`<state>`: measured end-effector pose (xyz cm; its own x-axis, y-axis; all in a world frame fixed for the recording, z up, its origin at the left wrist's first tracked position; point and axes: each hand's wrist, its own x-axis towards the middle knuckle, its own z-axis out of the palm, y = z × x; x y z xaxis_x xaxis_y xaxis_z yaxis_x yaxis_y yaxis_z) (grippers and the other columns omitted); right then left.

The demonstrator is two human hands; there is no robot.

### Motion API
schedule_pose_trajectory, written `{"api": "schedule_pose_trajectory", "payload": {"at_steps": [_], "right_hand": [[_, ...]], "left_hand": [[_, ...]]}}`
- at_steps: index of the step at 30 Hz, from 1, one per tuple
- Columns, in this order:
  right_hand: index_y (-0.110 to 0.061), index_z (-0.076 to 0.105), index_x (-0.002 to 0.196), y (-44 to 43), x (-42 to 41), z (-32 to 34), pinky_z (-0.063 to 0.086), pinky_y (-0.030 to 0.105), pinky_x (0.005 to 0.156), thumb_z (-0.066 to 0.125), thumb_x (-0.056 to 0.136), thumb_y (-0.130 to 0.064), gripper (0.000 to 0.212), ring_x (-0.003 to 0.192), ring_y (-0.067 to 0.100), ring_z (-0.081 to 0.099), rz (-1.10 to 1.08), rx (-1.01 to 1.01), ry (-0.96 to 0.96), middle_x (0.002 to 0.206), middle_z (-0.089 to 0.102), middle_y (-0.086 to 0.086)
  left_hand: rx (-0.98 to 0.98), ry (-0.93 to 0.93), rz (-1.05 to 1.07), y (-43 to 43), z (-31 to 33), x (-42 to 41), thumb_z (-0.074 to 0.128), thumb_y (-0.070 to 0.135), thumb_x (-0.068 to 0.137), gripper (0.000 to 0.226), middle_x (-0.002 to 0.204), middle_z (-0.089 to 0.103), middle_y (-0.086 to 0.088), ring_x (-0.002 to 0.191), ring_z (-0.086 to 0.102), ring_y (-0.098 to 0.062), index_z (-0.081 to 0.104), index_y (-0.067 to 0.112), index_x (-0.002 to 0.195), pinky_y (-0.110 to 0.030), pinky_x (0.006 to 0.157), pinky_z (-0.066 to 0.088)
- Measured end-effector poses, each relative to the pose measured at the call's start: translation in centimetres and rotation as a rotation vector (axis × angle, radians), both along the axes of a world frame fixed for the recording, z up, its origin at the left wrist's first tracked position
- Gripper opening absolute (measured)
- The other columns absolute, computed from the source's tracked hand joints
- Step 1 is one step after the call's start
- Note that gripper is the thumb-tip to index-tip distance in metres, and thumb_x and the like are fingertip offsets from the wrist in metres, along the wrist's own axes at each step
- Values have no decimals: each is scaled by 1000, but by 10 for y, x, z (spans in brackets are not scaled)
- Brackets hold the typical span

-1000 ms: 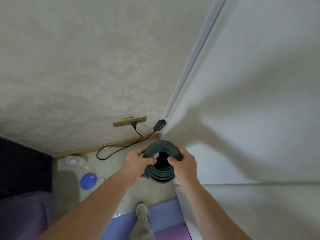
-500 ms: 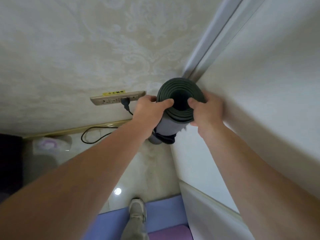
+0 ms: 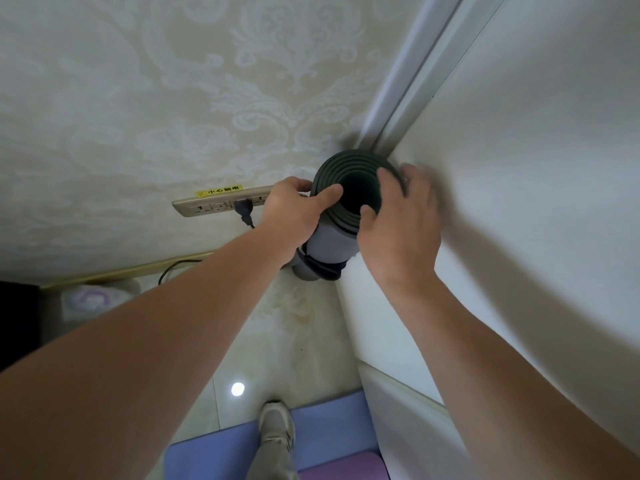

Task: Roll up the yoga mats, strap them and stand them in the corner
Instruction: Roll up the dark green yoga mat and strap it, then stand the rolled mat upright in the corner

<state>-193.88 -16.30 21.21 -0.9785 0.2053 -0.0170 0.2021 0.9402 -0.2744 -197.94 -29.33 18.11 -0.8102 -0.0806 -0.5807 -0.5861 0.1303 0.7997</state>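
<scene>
One rolled yoga mat point(image 3: 332, 240) stands upright in the corner where the patterned wallpaper wall point(image 3: 138, 98) meets a plain white panel point(image 3: 519, 168). Its long axis runs vertically. The bottom end is on the tiled floor point(image 3: 277, 323), and the top end points up at the camera, showing a spiral of dark green coils around a hollow core. The outside of the roll is grey. One dark strap point(image 3: 323, 270) circles it low down, near the floor.

Both hands are at the top end, with the roll between them. The left hand point(image 3: 291, 211) grips the left side of the rim, its thumb hooked over the coils and its fingers behind the roll. The right hand point(image 3: 401, 216) lies over the right side, with the thumb on the near edge and one finger bent across the coils. Its outer fingers are blurred against the panel, so whether it grips or only rests there cannot be told.

Just left of the roll, one socket strip point(image 3: 207, 204) with a yellow label is fixed to the wall. One black plug point(image 3: 242, 211) sits in it. At the bottom edge, one shoe point(image 3: 277, 427) stands on a blue-violet mat point(image 3: 329, 427), with a purple mat point(image 3: 343, 471) beside it, both flat on the floor.
</scene>
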Motion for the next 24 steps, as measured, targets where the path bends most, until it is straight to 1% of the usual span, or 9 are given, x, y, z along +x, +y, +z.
{"api": "schedule_pose_trajectory", "payload": {"at_steps": [2, 3, 4, 6, 10, 12, 15, 20, 24], "right_hand": [[-16, 45, 147, -3, 6, -6, 27, 42, 115, 49, 100, -23, 48, 145, 30, 29, 170, 13, -62, 154, 38, 10], [-15, 44, 147, -2, 9, -11, 23, 41, 118, 43, 103, -23, 45, 148, 30, 23, 223, 15, -121, 154, 39, 11], [-13, 44, 148, -1, 10, -15, 20, 42, 120, 38, 105, -23, 44, 150, 29, 18, 248, 14, -160, 155, 39, 12], [-13, 42, 149, 0, 12, -14, 16, 42, 121, 34, 106, -22, 44, 152, 28, 12, 254, -3, -195, 157, 35, 12], [-15, 41, 150, -11, 22, 9, 22, 39, 118, 34, 107, -25, 44, 150, 25, 19, 231, -46, -170, 159, 32, 9], [-16, 44, 147, -16, 31, 22, 30, 37, 112, 37, 106, -27, 43, 144, 23, 29, 191, -82, -174, 155, 37, 5], [-18, 50, 142, -37, 66, 64, 39, 35, 101, 42, 104, -29, 40, 131, 24, 44, 143, -122, -185, 143, 48, 4], [-21, 49, 141, -76, 173, 163, 42, 39, 100, 43, 103, -35, 41, 128, 26, 46, -21, -160, -261, 139, 51, 6], [-21, 53, 137, -104, 292, 254, 42, 36, 92, 43, 102, -36, 39, 121, 27, 50, -135, -176, -180, 132, 54, 7]], "left_hand": [[13, -15, 6, -2, 2, 3, 80, 52, 74, 54, 101, 71, -2, 95, 69, -20, 68, 15, 112, -45, 88, 59], [25, -31, 6, -4, 3, 5, 77, 48, 80, 39, 97, 72, -3, 92, 69, -20, 70, 16, 102, -45, 89, 59], [46, -36, 13, -5, 4, 8, 74, 42, 87, 24, 92, 73, -4, 89, 70, -19, 70, 18, 90, -44, 90, 59], [65, -54, 35, -10, 8, 12, 66, 35, 95, 22, 89, 73, -5, 87, 70, -21, 69, 19, 80, -42, 92, 58], [71, -86, 142, -31, 31, 29, 60, 39, 99, 35, 111, 62, 0, 106, 58, -19, 65, 13, 122, -41, 104, 48], [79, -99, 174, -42, 46, 40, 62, 37, 98, 28, 105, 60, 2, 106, 57, -20, 65, 15, 116, -42, 102, 49], [127, -86, 215, -77, 99, 81, 59, 29, 100, 8, 102, 60, -2, 100, 57, -22, 62, 21, 98, -39, 86, 51], [120, -50, 123, -150, 202, 190, 61, 22, 98, 12, 110, 69, -11, 95, 66, -27, 64, 13, 106, -37, 78, 54], [83, 16, -16, -194, 294, 293, 59, 20, 98, 9, 114, 71, -15, 89, 65, -27, 64, 14, 103, -34, 70, 54]]}}
